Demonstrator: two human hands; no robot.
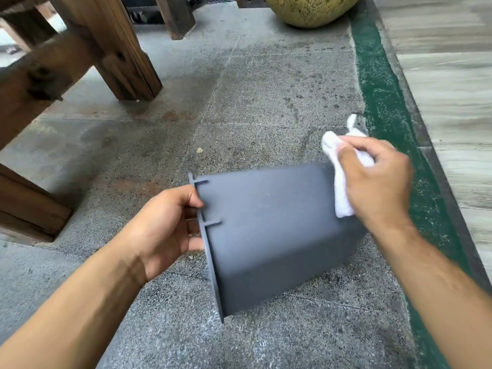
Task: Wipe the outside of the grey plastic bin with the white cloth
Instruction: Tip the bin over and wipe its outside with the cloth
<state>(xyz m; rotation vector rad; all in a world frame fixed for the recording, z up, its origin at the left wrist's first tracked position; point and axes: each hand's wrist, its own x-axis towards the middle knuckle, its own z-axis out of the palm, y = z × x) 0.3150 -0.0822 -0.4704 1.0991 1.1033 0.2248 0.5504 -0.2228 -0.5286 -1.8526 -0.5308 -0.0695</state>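
1. Two hands on the job. Left hand (162, 230) is clamped on the rim of the bin (269, 230), thumb on the outside, fingers curled inside the mouth.
2. Bin is held on its side above the floor (239, 107), near centre of view, mouth facing left, base to the right. I can't tell whether the base corner touches the floor.
3. Right hand (378, 179) is closed around the bunched cloth (342, 190), pressing it on the upper wall near the base end.
4. I read this as mid-wipe on the top face. How much of the outside is done I can't judge; the surface looks uniformly matte.
5. Next move, my call: drag the cloth leftward along the wall toward the rim, stopping short of the two ribs by the flange, then rotate the bin with the left hand to bring up another face.
6. Edges: the flange and ribs could snag the cloth.
7. Room: open floor far and near. Timber legs (125, 57) stand well off to the far left, a green strip (386, 107) and wall run along the right, a round pot (311, 9) sits far. Right elbow has the least clearance.
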